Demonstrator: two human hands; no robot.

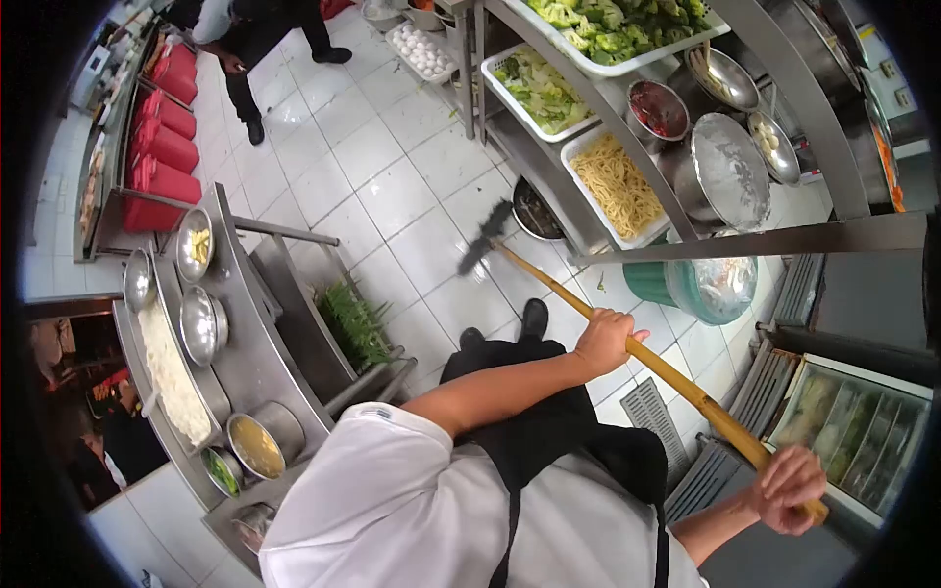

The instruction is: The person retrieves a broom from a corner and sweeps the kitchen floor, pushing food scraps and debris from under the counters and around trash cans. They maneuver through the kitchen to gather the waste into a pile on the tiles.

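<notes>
Gripping a broom point(487, 235) by its long bamboo handle point(676, 382), the left hand point(608, 338) is closed around the middle of the stick. The right hand point(789, 485) is closed around its top end, close to the person's waist. The broom slants away from the body, its dark bristles resting on the white tiled floor point(392, 186) just beyond the person's black shoes point(534, 318). Right of the broom stands a metal rack point(600, 113) carrying a tray of noodles point(618, 181), a tray of cut cabbage point(539, 88) and a tray of broccoli point(608, 24). A green bucket point(649, 282) sits just beside the handle. Left of the broom runs a steel counter point(255, 343) with metal bowls point(201, 323) on it. Far beyond the bristles, another person point(260, 39) in dark clothes stands near red boxes point(167, 147).
</notes>
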